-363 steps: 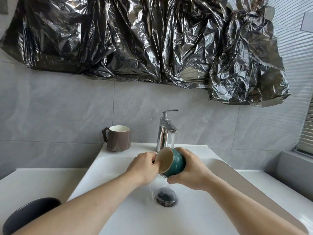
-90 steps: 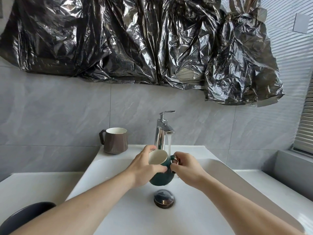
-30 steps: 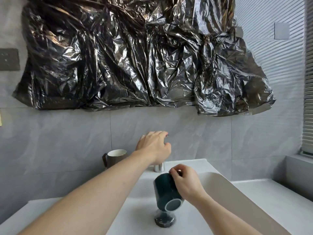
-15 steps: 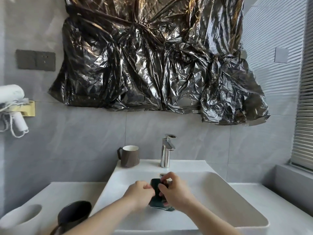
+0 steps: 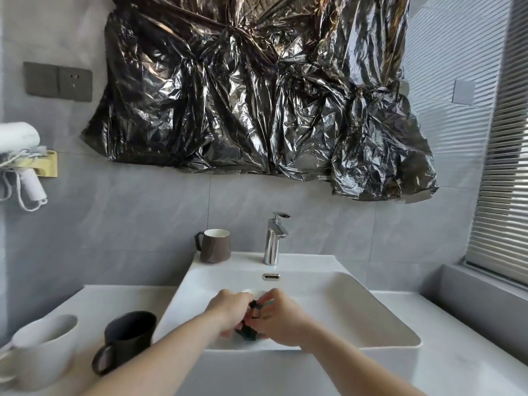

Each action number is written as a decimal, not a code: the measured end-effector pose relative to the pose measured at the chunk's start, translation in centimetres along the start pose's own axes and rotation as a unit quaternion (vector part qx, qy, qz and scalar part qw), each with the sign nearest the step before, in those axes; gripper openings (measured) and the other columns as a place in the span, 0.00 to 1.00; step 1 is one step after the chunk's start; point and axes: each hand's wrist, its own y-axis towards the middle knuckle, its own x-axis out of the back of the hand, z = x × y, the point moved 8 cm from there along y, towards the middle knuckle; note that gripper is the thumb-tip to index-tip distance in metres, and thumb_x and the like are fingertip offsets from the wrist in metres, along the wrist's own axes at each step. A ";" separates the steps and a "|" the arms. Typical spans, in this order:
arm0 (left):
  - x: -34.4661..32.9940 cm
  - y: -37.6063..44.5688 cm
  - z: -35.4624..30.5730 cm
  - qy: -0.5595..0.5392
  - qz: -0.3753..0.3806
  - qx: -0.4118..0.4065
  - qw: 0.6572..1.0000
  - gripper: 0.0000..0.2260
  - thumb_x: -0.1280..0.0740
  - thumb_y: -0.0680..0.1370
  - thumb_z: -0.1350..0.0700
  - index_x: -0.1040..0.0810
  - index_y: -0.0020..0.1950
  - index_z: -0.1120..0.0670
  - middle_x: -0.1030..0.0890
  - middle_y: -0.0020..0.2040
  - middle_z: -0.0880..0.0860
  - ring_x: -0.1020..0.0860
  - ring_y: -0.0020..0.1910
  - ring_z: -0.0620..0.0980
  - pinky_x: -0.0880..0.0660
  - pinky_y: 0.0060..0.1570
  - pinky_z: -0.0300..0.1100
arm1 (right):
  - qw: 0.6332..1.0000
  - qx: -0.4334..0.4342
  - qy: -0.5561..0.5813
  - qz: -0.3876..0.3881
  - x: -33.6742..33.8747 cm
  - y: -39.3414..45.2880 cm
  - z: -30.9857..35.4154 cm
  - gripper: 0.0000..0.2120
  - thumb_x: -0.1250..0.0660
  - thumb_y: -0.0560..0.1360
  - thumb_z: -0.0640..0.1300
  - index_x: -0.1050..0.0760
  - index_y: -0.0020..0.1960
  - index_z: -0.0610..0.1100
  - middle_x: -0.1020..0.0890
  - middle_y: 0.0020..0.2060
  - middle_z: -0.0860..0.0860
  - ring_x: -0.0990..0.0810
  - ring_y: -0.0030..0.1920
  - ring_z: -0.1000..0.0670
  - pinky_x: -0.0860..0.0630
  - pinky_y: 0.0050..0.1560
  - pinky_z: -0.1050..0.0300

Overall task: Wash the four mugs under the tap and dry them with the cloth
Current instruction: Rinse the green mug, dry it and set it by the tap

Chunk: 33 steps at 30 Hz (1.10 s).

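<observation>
Dark green glazed ceramic mug (image 5: 248, 332) low inside white rectangular basin (image 5: 357, 304), near its front wall, mostly hidden between both hands; long axis cannot be told. Left hand (image 5: 228, 308) curled round mug's left side; right hand (image 5: 281, 320) clamped on its right side, handle by fingers. Both equally near, mug directly between them. Chrome tap (image 5: 273, 241) behind basin, no water seen. Brown mug with white inside (image 5: 215, 245) left of tap. Black mug (image 5: 125, 340) and white mug (image 5: 43, 350) on counter left of basin. Cloth not in view; drying likely next.
</observation>
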 end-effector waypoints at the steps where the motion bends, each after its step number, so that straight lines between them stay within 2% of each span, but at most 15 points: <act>1: -0.1 -0.1 0.0 0.014 -0.002 -0.003 1.000 0.18 0.37 0.75 0.44 0.15 0.52 0.55 0.12 0.50 0.54 0.14 0.52 0.55 0.20 0.47 0.45 | 1.000 -0.007 0.005 0.007 0.2 -0.4 -0.1 0.15 0.26 0.73 0.44 0.29 0.54 0.47 0.13 0.49 0.46 0.14 0.45 0.49 0.15 0.54 0.50; 4: -0.5 -0.1 0.3 0.060 -0.004 -0.008 0.998 0.17 0.37 0.75 0.44 0.17 0.51 0.55 0.13 0.51 0.55 0.14 0.52 0.55 0.23 0.41 0.43 | 1.000 -0.011 -0.005 0.028 1.2 -1.6 -0.3 0.08 0.29 0.75 0.38 0.25 0.50 0.47 0.13 0.47 0.42 0.16 0.40 0.47 0.14 0.52 0.46; 6: -0.8 -0.2 0.6 0.075 0.001 -0.003 0.997 0.16 0.36 0.76 0.44 0.18 0.51 0.55 0.13 0.51 0.56 0.14 0.52 0.55 0.24 0.40 0.42 | 0.999 -0.013 -0.030 0.017 2.6 -2.5 -0.9 0.06 0.29 0.76 0.40 0.24 0.51 0.46 0.13 0.46 0.45 0.17 0.39 0.48 0.16 0.46 0.49; 8: -1.1 -0.3 0.6 0.072 0.007 0.004 0.997 0.16 0.33 0.76 0.44 0.17 0.53 0.55 0.13 0.49 0.53 0.15 0.49 0.53 0.24 0.38 0.41 | 0.994 -0.004 -0.104 -0.015 4.5 -3.3 -1.7 0.06 0.30 0.78 0.44 0.22 0.54 0.47 0.13 0.50 0.48 0.18 0.41 0.49 0.18 0.41 0.53; 10: -1.9 -0.3 0.6 0.039 0.024 0.013 0.999 0.12 0.32 0.79 0.50 0.16 0.53 0.57 0.14 0.44 0.51 0.18 0.41 0.51 0.27 0.31 0.37 | 0.981 0.002 -0.187 -0.051 6.4 -4.2 -2.8 0.07 0.33 0.78 0.47 0.20 0.55 0.49 0.14 0.52 0.52 0.16 0.47 0.48 0.19 0.46 0.54; 13: -2.7 -0.9 0.3 0.028 0.027 0.023 0.999 0.11 0.38 0.82 0.58 0.19 0.43 0.57 0.22 0.35 0.51 0.27 0.33 0.49 0.34 0.26 0.34 | 0.975 -0.041 -0.196 -0.093 7.9 -5.7 -4.6 0.10 0.36 0.76 0.49 0.20 0.55 0.54 0.15 0.54 0.55 0.17 0.52 0.48 0.20 0.51 0.56; 15: -2.3 -1.3 0.0 0.028 -0.009 0.025 0.999 0.10 0.41 0.82 0.59 0.20 0.46 0.57 0.23 0.39 0.54 0.27 0.35 0.50 0.36 0.30 0.36 | 0.971 -0.060 -0.207 -0.099 7.8 -6.2 -4.9 0.13 0.40 0.73 0.51 0.21 0.54 0.57 0.15 0.53 0.57 0.18 0.52 0.48 0.20 0.52 0.54; 17: -1.3 -1.3 -0.5 0.015 -0.053 0.028 0.998 0.14 0.41 0.82 0.57 0.20 0.59 0.61 0.19 0.49 0.59 0.21 0.45 0.53 0.34 0.35 0.39 | 0.967 -0.069 -0.226 -0.097 7.5 -6.5 -4.7 0.17 0.44 0.70 0.50 0.22 0.54 0.58 0.16 0.53 0.57 0.18 0.54 0.45 0.20 0.55 0.52; 18: -0.6 -1.4 -0.9 0.040 -0.073 0.024 0.996 0.16 0.41 0.82 0.55 0.21 0.64 0.62 0.18 0.53 0.59 0.20 0.49 0.55 0.31 0.38 0.41 | 0.966 -0.071 -0.230 -0.097 7.4 -6.5 -4.7 0.18 0.44 0.70 0.50 0.22 0.54 0.58 0.16 0.54 0.56 0.19 0.54 0.44 0.21 0.56 0.51; 20: 0.7 -1.8 -2.2 0.154 -0.100 -0.009 0.983 0.16 0.42 0.82 0.52 0.21 0.62 0.58 0.17 0.57 0.58 0.20 0.54 0.59 0.28 0.45 0.44 | 0.964 -0.076 -0.234 -0.100 7.5 -6.8 -4.6 0.18 0.44 0.71 0.49 0.21 0.55 0.57 0.16 0.55 0.54 0.19 0.55 0.43 0.22 0.54 0.53; 21: 1.2 -2.0 -3.1 0.215 -0.113 -0.034 0.970 0.14 0.42 0.82 0.51 0.21 0.58 0.56 0.17 0.58 0.57 0.20 0.56 0.60 0.27 0.47 0.45 | 0.963 -0.077 -0.238 -0.101 7.6 -6.9 -4.6 0.17 0.43 0.71 0.48 0.21 0.55 0.56 0.16 0.56 0.53 0.19 0.56 0.43 0.24 0.53 0.53; 23: 2.0 -2.4 -4.6 0.305 -0.132 -0.092 0.939 0.11 0.42 0.81 0.50 0.23 0.50 0.53 0.17 0.57 0.57 0.20 0.57 0.60 0.29 0.45 0.45 | 0.960 -0.075 -0.247 -0.105 7.7 -7.0 -4.6 0.17 0.43 0.73 0.47 0.21 0.56 0.54 0.16 0.56 0.51 0.20 0.55 0.41 0.26 0.50 0.53; 26: 3.1 -3.5 -6.2 0.393 -0.162 -0.162 0.890 0.09 0.41 0.82 0.50 0.25 0.47 0.51 0.19 0.53 0.56 0.21 0.53 0.60 0.28 0.43 0.46 | 0.956 -0.071 -0.260 -0.113 7.9 -7.0 -4.5 0.18 0.44 0.74 0.46 0.20 0.57 0.53 0.16 0.55 0.49 0.20 0.55 0.40 0.28 0.49 0.54; 29: 3.6 -5.0 -7.4 0.486 -0.168 -0.234 0.825 0.09 0.40 0.82 0.50 0.23 0.51 0.51 0.19 0.55 0.54 0.20 0.53 0.60 0.26 0.44 0.47 | 0.955 -0.071 -0.264 -0.114 7.8 -7.1 -4.5 0.17 0.44 0.74 0.46 0.20 0.56 0.52 0.16 0.54 0.48 0.20 0.53 0.40 0.27 0.48 0.54; 33: 2.7 -6.7 -7.8 0.623 -0.155 -0.307 0.703 0.12 0.42 0.84 0.50 0.23 0.62 0.53 0.21 0.61 0.53 0.21 0.60 0.58 0.28 0.48 0.49 | 0.956 -0.072 -0.263 -0.107 7.6 -7.2 -4.5 0.16 0.44 0.72 0.46 0.20 0.54 0.51 0.17 0.51 0.49 0.22 0.50 0.40 0.26 0.47 0.53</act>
